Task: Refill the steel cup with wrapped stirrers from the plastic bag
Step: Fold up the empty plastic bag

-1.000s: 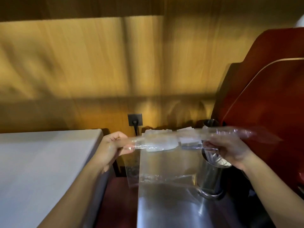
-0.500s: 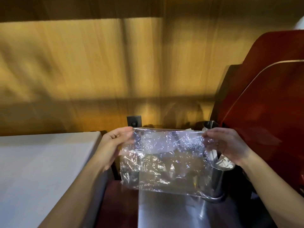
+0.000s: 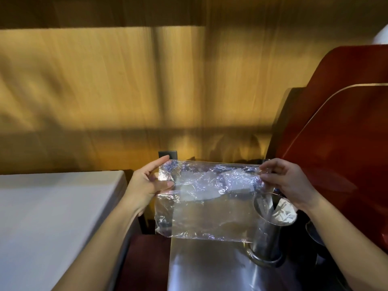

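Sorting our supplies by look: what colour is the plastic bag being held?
Clear and colourless, crinkled with glare; the plastic bag shows best in the head view.

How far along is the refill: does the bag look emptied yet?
Done: the steel cup already holds white wrapped stirrers. In hand: left hand and right hand stretch the crinkled clear plastic bag, seemingly empty. Left: putting the bag away.

Warm, dim amber light falls on the wood wall (image 3: 126,85) ahead of me, crossed by soft slanting shadows. The whole view is smeared with motion blur. The plastic bag (image 3: 210,198) glints white, and the steel counter (image 3: 210,267) shows streaky glare. Edges bow outward.
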A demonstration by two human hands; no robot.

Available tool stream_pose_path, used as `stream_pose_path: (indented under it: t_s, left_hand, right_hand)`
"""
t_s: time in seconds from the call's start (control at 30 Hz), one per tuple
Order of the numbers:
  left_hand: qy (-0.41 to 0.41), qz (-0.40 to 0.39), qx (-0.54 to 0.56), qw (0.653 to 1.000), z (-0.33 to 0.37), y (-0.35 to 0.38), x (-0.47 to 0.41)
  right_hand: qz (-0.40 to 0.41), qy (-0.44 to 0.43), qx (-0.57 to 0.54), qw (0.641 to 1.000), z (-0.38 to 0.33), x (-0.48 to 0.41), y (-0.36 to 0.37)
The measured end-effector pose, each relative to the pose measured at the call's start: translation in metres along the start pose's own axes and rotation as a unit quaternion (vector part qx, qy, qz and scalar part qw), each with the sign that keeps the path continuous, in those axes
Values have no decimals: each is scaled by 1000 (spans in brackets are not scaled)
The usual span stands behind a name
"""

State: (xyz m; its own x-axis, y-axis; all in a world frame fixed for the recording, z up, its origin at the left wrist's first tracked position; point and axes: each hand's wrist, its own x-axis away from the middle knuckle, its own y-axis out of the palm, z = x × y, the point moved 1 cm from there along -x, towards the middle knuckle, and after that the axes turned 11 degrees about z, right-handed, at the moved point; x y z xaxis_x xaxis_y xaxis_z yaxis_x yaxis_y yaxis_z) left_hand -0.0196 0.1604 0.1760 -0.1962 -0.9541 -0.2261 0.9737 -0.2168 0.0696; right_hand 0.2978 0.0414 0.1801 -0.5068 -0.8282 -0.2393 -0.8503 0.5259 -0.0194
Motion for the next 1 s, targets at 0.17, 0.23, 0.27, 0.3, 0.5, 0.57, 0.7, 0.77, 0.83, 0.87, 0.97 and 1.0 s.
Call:
stream_pose_path:
  t_s: [0.17,0.23,0.27,0.3,0.5,0.57,0.7,0.77,0.83,0.87,0.97,1.0]
  left_hand:
    - [25,-17,-18,999,10,5,-2]
    - [46,-30,-40,998,16,8,-1]
    - [60,-38,-56,996,19,10,1]
    - [74,-47,-76,993,22,13,3]
    - [124,-132,-143,973,42,43,13]
    - [146,-154,-147,966,47,50,15]
    - [234,-165,-244,926,59,47,12]
    - [242,-95,-190,947,61,32,5]
    - [154,13,-5,988,58,7,-3]
    - [74,28,106,991,52,-4,-7]
    - [-150,-13,268,952,17,-12,-1]
    - [-187,-28,261,947,5,-5,5]
  right_hand:
    - [-1,-38,89,995,-1,-5,-6]
    - [17,-88,178,980,-4,-9,-6]
    - [14,-113,209,971,-8,-10,-5]
    - [-6,-125,223,967,-12,-11,-2]
    - [-267,-35,228,936,-36,-7,33]
    - [-339,8,217,915,-39,-5,41]
    - [-356,-18,226,906,-40,-2,48]
    - [-310,-31,185,932,-42,-2,45]
    - [-273,-42,128,953,-46,-3,38]
    - [-254,-47,100,961,-47,-3,34]
    - [-201,-45,32,978,-45,-5,29]
    - [-189,-40,13,981,-43,-5,29]
